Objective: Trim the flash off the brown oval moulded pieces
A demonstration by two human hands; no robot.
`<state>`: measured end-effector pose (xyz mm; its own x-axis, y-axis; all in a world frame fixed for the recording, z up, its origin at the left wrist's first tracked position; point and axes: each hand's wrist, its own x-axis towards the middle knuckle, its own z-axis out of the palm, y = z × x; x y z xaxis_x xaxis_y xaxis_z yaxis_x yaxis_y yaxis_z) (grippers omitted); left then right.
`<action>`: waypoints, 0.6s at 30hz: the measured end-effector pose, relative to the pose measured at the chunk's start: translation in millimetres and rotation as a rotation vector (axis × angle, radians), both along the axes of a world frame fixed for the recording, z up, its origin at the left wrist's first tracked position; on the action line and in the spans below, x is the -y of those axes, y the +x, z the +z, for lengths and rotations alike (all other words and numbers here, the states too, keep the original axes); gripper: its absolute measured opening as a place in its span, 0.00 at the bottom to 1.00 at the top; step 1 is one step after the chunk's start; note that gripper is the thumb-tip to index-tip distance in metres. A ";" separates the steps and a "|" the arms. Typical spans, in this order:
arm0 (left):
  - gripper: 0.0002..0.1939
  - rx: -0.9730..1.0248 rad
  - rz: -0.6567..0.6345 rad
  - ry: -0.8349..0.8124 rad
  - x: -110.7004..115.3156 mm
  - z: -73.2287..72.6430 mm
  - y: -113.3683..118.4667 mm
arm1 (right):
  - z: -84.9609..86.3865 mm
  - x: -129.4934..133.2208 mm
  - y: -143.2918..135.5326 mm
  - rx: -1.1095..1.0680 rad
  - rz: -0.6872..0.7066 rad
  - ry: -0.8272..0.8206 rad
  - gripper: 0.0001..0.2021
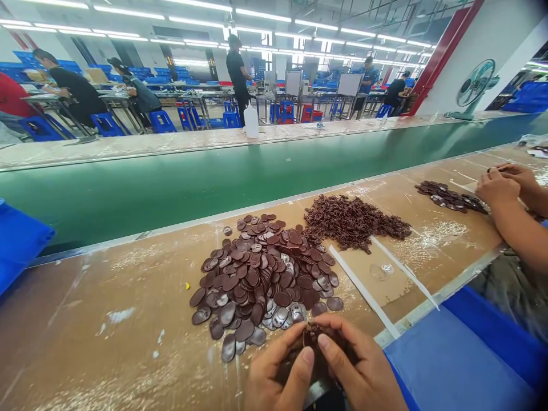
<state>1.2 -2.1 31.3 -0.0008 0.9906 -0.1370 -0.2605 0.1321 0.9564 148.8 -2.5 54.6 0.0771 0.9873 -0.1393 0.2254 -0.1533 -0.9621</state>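
Note:
My left hand [282,368] and my right hand [362,362] meet at the table's near edge. Thumbs and fingertips of both pinch a small dark brown piece [307,337] between them; fingers cover much of it, so its full shape is hidden. Just beyond lies a heap of flat brown oval pieces [244,274], some shiny and some showing small holes. Behind it to the right is a pile of tiny brown parts [351,220]. Under my hands a dark object [321,394] shows only in part.
A green conveyor belt [192,182] runs behind the brown worktable [107,342]. Blue bins stand at left [21,240] and lower right [462,359]. At right, a co-worker's hands [505,182] work beside a smaller brown pile [449,197]. White strips [363,291] lie on the table.

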 end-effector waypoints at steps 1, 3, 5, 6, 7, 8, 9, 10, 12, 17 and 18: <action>0.22 -0.047 -0.012 0.024 -0.4 0.3 -0.6 | -1.5 0.5 0.9 0.059 0.001 0.028 0.20; 0.21 -0.135 -0.025 0.072 -1.0 1.0 -2.0 | -2.9 0.6 1.5 0.140 0.007 0.068 0.19; 0.20 -0.203 -0.006 0.098 -1.3 1.7 -3.4 | -2.8 -0.2 0.3 0.175 -0.002 0.097 0.17; 0.19 -0.229 0.008 0.100 -1.3 2.1 -4.0 | -2.5 -0.7 -0.7 0.180 -0.010 0.108 0.17; 0.18 -0.252 0.023 0.097 -1.4 2.5 -4.6 | -2.2 -1.3 -1.9 0.179 -0.015 0.117 0.17; 0.17 -0.265 0.037 0.092 -1.5 3.1 -5.0 | -2.1 -1.8 -3.2 0.172 -0.014 0.122 0.16; 0.17 -0.263 0.048 0.081 -1.6 3.7 -5.3 | -2.2 -2.3 -4.4 0.163 -0.010 0.121 0.17; 0.16 -0.254 0.057 0.068 -1.8 4.4 -5.5 | -2.5 -2.8 -5.6 0.155 -0.004 0.113 0.17; 0.16 -0.241 0.074 0.051 -2.2 5.8 -5.8 | -3.4 -3.9 -7.4 0.150 0.001 0.090 0.18; 0.18 -0.259 0.099 0.030 -3.7 6.6 -5.4 | -4.5 -7.2 -9.8 0.168 0.005 0.103 0.18; 0.18 -0.259 0.107 0.030 -4.1 6.3 -5.1 | -4.6 -7.7 -10.0 0.174 0.003 0.101 0.19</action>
